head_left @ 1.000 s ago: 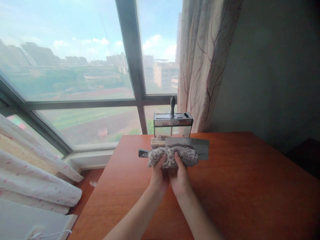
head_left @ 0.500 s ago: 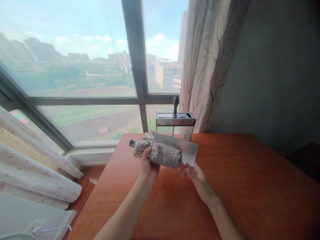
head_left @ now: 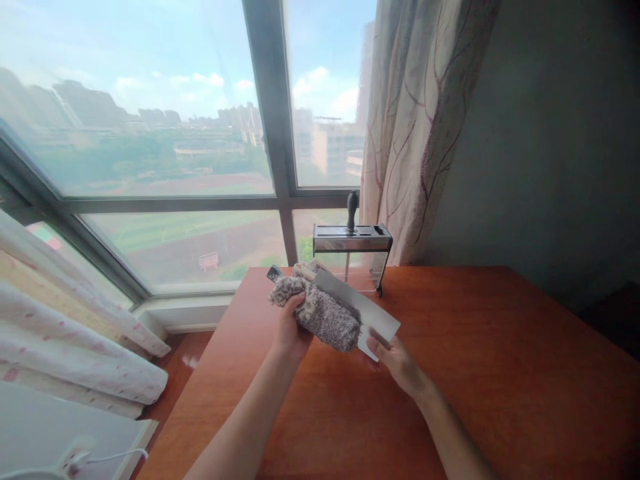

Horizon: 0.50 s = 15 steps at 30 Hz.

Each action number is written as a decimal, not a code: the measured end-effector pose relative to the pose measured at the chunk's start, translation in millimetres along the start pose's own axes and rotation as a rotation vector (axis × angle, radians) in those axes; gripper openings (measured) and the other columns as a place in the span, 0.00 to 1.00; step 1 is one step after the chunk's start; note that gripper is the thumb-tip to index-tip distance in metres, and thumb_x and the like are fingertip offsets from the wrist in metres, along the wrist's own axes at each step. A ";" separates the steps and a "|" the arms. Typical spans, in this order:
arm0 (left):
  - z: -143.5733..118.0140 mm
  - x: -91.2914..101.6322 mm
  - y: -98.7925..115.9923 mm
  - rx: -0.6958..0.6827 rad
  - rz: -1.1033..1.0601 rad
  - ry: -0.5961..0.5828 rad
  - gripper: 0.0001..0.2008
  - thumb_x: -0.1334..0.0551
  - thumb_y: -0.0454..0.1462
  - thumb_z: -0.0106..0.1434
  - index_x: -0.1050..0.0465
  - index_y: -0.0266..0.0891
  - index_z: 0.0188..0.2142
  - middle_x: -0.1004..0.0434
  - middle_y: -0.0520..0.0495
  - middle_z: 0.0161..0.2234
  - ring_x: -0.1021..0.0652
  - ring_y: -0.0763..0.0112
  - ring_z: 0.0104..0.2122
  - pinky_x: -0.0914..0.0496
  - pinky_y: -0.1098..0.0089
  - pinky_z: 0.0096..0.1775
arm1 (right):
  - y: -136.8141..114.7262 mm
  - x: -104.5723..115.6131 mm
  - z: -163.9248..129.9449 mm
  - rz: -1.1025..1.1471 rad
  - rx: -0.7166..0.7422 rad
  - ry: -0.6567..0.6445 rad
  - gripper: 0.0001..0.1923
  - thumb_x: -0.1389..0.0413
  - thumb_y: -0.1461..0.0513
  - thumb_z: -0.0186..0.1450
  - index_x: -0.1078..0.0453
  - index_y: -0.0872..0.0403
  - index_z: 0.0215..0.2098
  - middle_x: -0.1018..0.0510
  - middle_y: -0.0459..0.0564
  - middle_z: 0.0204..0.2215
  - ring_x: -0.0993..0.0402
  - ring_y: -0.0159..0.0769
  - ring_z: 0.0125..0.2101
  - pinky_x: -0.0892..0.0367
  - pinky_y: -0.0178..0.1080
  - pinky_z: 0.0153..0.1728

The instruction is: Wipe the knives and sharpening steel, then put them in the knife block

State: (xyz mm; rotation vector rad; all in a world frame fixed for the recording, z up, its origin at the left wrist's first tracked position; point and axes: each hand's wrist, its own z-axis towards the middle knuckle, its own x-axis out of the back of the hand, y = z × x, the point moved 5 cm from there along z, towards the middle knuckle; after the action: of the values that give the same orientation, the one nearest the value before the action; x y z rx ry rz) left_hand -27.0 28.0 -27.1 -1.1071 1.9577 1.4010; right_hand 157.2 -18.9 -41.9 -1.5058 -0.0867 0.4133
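A cleaver with a broad pale blade point(head_left: 379, 319) is held above the table, its dark handle end point(head_left: 274, 272) pointing up and left and its blade slanting down to the right. Grey fluffy cloth point(head_left: 327, 317) is folded around the handle side and part of the blade. My left hand point(head_left: 293, 327) is closed on the cloth, thumb on top; I cannot tell how much of the handle lies under it. At the blade's bare far end, my right hand point(head_left: 393, 357) pinches it, thumb on the near face and the other fingers mostly hidden.
Behind the cleaver, a knife stand point(head_left: 353, 239) with a metal-framed top and clear sides holds one black-handled tool point(head_left: 352, 210). It stands near the back edge of the wooden table point(head_left: 470, 373). Beyond are a window and a patterned curtain point(head_left: 425, 100).
The cleaver and cloth have tilted, the blade end dropping lower and the handle end rising. My right hand has gone from touching the lower corner to pinching the blade.
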 end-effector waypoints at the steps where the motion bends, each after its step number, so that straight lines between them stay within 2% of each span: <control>1: -0.8 0.0 -1.2 0.014 0.008 0.001 0.08 0.38 0.33 0.52 0.25 0.34 0.33 0.19 0.45 0.28 0.19 0.63 0.29 0.24 0.64 0.39 | -1.2 -0.9 -0.3 0.000 -0.005 0.004 0.19 0.42 0.49 0.62 0.28 0.55 0.26 0.28 0.44 0.18 0.40 0.27 0.18 0.45 0.31 0.19; 8: -2.3 -2.0 -3.5 0.049 0.084 -0.015 0.08 0.38 0.32 0.53 0.25 0.33 0.35 0.19 0.44 0.29 0.19 0.63 0.30 0.24 0.65 0.39 | 1.0 4.0 -1.2 -0.026 -0.051 0.115 0.14 0.39 0.52 0.60 0.27 0.54 0.24 0.27 0.43 0.17 0.34 0.31 0.18 0.40 0.33 0.19; 15: 4.9 -2.7 -7.0 0.054 0.066 -0.054 0.12 0.35 0.35 0.56 0.26 0.35 0.41 0.18 0.44 0.33 0.19 0.62 0.34 0.25 0.64 0.42 | -9.8 -7.8 -2.6 -0.087 0.033 0.112 0.18 0.41 0.52 0.62 0.30 0.53 0.20 0.30 0.42 0.13 0.36 0.31 0.17 0.41 0.34 0.20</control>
State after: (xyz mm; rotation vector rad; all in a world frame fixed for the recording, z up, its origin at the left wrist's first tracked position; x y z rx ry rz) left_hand -20.0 32.4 -30.5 -0.9781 1.9983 1.3890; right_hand 152.9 -23.9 -31.1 -1.4845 -0.0564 0.2587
